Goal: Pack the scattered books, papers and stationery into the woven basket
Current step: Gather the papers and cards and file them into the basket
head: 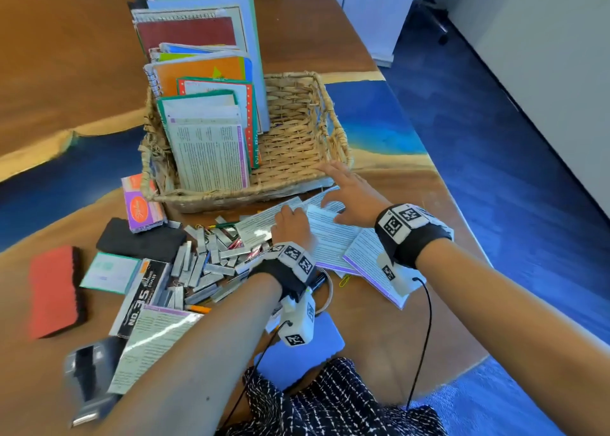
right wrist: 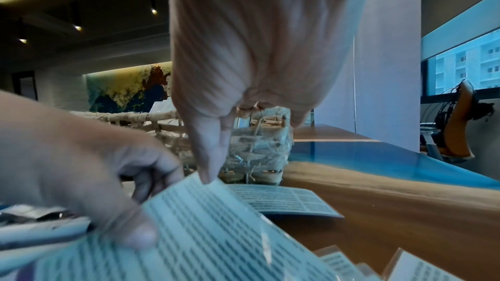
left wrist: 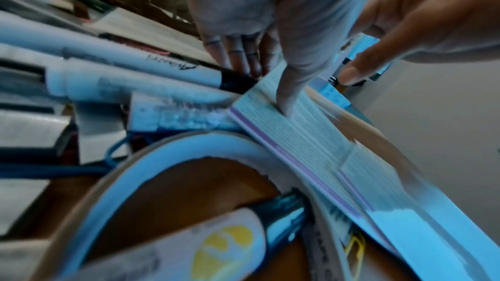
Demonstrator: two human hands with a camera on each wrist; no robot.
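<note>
The woven basket (head: 330, 118) stands mid-table with notebooks and books (head: 204, 82) upright in its left half; its right half is bare. Several printed papers (head: 333, 237) lie fanned out in front of it. My left hand (head: 292, 219) pinches the top sheet (left wrist: 297, 136), thumb on top and fingers curled under its edge. My right hand (head: 343, 198) is spread over the same papers beside the basket's front right corner (right wrist: 259, 146), with one fingertip touching the sheet's far edge (right wrist: 216, 232).
Left of the papers is a heap of staple strips (head: 204, 260) with a No. 35 staple box (head: 142, 300), a red duster (head: 54, 292), a black duster (head: 142, 239) and a small purple box (head: 142, 204). Markers (left wrist: 135, 67) and a tape roll (left wrist: 162, 168) lie under my left wrist. The table edge runs close on the right.
</note>
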